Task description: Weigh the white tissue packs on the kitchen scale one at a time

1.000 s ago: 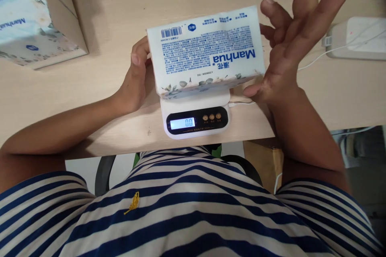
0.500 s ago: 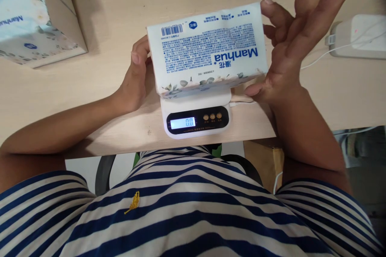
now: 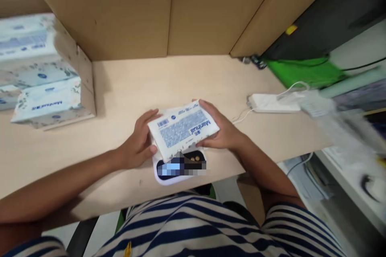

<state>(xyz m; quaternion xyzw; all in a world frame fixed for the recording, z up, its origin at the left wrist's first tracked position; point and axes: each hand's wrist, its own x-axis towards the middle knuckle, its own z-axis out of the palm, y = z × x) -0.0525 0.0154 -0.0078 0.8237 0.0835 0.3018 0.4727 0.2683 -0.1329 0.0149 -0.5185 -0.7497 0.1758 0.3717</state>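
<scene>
Between my two hands is a white and blue tissue pack (image 3: 183,130) with "Manhua" lettering, a barcode and a floral edge. My left hand (image 3: 140,142) is closed on its left end, with the thumb at the near corner. Around the right end wraps my right hand (image 3: 221,128), fingers at the far corner and thumb along the near edge. Directly under the pack lies a white digital scale (image 3: 159,176), its platform mostly covered. The scale's lit display is blurred out, so its reading cannot be made out.
Several more tissue packs (image 3: 51,102) are stacked at the left. Large cardboard boxes (image 3: 126,16) line the table's back. A white power strip (image 3: 265,103) with cables lies at the right, near a green sheet (image 3: 304,73) and clear plastic wrapping (image 3: 316,104).
My right hand, spread with fingers raised before, has closed around the pack's right end. The head view has tilted up, bringing the boxes and the stack into sight.
</scene>
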